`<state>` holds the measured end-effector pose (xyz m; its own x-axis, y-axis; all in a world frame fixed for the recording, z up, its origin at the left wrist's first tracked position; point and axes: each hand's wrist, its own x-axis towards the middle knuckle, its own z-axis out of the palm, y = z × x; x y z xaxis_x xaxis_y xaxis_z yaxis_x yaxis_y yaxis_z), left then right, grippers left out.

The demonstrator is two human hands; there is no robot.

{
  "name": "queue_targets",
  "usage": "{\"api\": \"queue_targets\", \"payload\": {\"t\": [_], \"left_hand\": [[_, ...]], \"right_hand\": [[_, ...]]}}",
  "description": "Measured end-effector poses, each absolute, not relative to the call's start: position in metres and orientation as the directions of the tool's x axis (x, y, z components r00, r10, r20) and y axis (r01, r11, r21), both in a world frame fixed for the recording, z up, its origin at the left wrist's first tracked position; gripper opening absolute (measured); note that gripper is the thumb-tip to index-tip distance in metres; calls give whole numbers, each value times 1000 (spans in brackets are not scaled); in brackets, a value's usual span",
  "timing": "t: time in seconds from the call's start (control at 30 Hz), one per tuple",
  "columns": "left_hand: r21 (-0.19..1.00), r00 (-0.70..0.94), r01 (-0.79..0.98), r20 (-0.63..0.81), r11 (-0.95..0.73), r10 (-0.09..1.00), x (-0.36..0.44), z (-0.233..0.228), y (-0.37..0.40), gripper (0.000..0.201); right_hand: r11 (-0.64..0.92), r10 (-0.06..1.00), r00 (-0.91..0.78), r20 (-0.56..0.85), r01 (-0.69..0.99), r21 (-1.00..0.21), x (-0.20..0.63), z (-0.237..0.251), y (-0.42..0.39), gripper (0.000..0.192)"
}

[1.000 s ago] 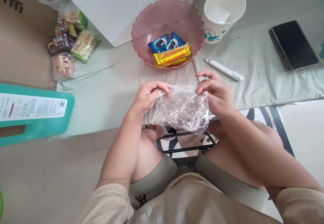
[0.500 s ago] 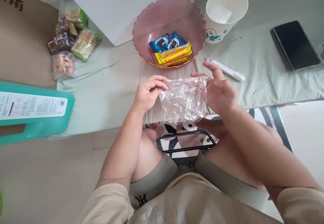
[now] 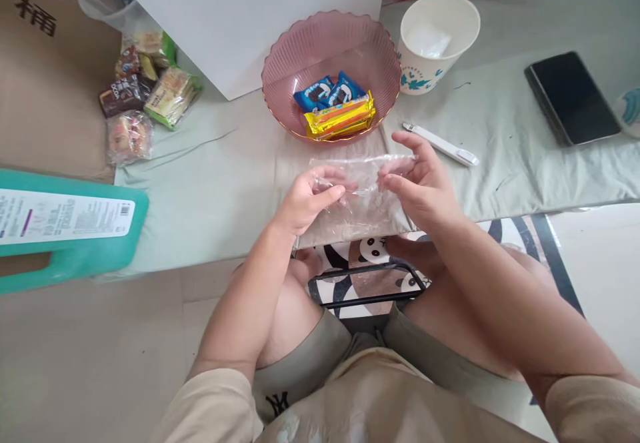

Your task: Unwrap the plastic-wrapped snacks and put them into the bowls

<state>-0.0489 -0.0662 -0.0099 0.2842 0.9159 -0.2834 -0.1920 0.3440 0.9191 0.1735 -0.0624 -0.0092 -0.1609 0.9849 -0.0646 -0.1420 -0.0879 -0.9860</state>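
A clear plastic bag (image 3: 367,196) is stretched between my two hands over the front edge of the cloth. My left hand (image 3: 311,199) grips its left side, thumb on top and fingers behind the film. My right hand (image 3: 425,186) pinches the right side, with the index finger raised off it. Just beyond the bag, a pink ribbed bowl (image 3: 285,56) holds blue snack packets (image 3: 345,89) and yellow wrapped bars (image 3: 340,116). To the right of the bowl, near my right fingers, lies a white utility knife (image 3: 441,144).
A paper cup (image 3: 423,76) with clear film inside stands right of the bowl, and a black phone (image 3: 573,96) lies farther right. At left are several wrapped snacks (image 3: 170,96) and a teal jug (image 3: 100,256). A white board (image 3: 240,23) rises behind.
My left thumb has come over the bag's near side, and my right fingers have curled in onto it. The bag's film has changed shape. The whole view has shifted slightly.
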Motion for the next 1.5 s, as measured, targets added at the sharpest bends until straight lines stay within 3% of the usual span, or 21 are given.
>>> {"api": "queue_targets", "payload": {"t": [0.1,0.2,0.27,0.4,0.53,0.7,0.9,1.07,1.27,1.37,1.5], "left_hand": [[954,171,-153,-230,257,958,-45,-13,-67,41],[958,171,-189,-185,217,968,-46,-12,-66,46],[947,233,-168,-233,275,944,-48,-10,-66,53],[946,254,-1,-312,323,915,-49,-9,-66,43],[960,231,-3,-271,279,934,-54,-8,-66,38],[962,309,-76,-227,262,924,-60,-3,-66,36],[945,276,-230,-166,233,947,-58,6,-66,26],[952,190,-235,-152,196,970,-61,7,-62,6],[944,259,-171,-235,284,937,-70,-2,-60,29],[963,247,-90,-224,252,943,-72,-5,-62,21],[967,214,-115,-201,229,956,-72,-6,-61,36]], "right_hand": [[-174,967,-219,-131,-186,-967,173,-9,-62,69],[-263,926,-290,-243,-32,-964,170,-7,-64,42],[-266,922,-282,-264,34,-963,168,-4,-66,30],[-247,933,-262,-247,30,-968,168,1,-67,25],[-288,901,-315,-297,76,-955,172,5,-68,27],[-249,904,-355,-239,17,-968,174,0,-68,34],[-214,955,-251,-160,-208,-955,171,-8,-67,23],[-272,933,-304,-193,-244,-931,174,2,-65,25],[-198,945,-286,-158,-118,-973,180,-4,-61,7],[-165,953,-267,-142,-67,-984,181,-7,-61,15],[-137,947,-299,-119,-39,-990,184,-5,-61,20]]}}
